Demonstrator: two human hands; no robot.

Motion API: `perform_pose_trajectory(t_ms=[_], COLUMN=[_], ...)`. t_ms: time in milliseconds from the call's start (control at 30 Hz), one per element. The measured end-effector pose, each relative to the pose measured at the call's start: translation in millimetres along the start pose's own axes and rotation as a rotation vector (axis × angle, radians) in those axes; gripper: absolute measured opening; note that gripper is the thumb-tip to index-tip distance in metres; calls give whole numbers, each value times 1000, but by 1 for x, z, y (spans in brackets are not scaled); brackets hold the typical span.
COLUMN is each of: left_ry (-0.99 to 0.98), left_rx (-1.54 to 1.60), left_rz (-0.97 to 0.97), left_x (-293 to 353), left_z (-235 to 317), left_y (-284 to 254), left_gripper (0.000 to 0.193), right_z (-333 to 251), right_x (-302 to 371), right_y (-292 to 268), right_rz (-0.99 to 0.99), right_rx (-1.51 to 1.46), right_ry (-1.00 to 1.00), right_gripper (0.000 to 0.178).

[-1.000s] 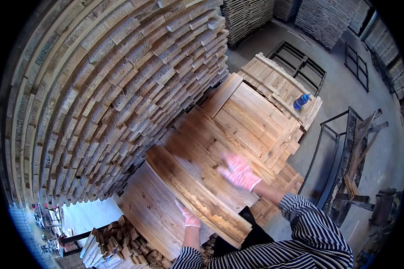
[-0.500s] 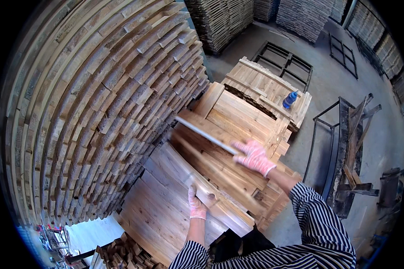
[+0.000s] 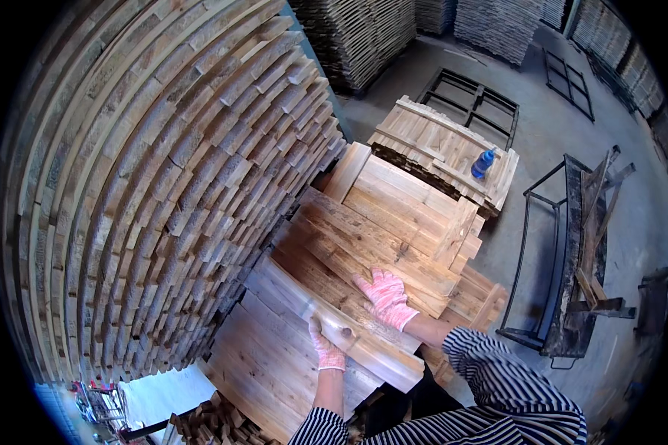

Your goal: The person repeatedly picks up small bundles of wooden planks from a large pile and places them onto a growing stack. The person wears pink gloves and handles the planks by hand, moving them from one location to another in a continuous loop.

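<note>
My left hand (image 3: 326, 345), in a pink-and-white knit glove, grips the edge of a pale wooden board (image 3: 372, 354) with a dark knot. Some of its fingers are hidden against the wood. Just beyond, my right hand (image 3: 387, 298), gloved the same way, lies with fingers spread on a brown plank (image 3: 326, 271). A grainy lighter plank (image 3: 393, 251) lies flat beyond that hand, among planks set side by side. More flat boards (image 3: 282, 356) lie to the left of my left hand.
A tall stack of boards (image 3: 193, 178) rises close on the left. Farther off, a blue bottle (image 3: 482, 163) stands on a lower wood pile (image 3: 416, 126). To the right is a dark metal frame stand (image 3: 568, 259). Loose wood pieces (image 3: 219, 423) are at the lower left.
The tilted, blurred board at my right hand now lies flat among the planks. My right hand has come nearer and lower, with its fingers opened. The left hand keeps its hold.
</note>
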State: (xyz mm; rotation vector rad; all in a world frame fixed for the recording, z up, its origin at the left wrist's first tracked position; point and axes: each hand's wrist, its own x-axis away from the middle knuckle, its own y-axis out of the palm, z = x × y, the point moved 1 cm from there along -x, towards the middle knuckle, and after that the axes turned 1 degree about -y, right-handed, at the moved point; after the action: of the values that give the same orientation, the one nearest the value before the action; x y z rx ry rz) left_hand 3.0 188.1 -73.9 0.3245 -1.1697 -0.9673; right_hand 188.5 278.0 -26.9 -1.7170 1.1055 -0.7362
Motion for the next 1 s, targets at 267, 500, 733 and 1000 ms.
perform_pose_trajectory(t_ms=[267, 500, 733, 1000], left_ry=[-40, -50, -41, -78], left_rx=[-82, -50, -162, -240], left_rz=[95, 33, -85, -39], left_x=[-12, -13, -54, -102], left_z=[-8, -10, -47, -67], left_y=[11, 6, 77, 112], left_gripper=[81, 103, 93, 98], right_z=[141, 142, 5, 181], right_x=[-69, -83, 1, -88], right_y=[-39, -27, -76, -81], right_rz=[245, -166, -239, 55], right_rx=[24, 30, -286, -206], right_ry=[14, 122, -3, 60], right_gripper=[55, 44, 94, 69])
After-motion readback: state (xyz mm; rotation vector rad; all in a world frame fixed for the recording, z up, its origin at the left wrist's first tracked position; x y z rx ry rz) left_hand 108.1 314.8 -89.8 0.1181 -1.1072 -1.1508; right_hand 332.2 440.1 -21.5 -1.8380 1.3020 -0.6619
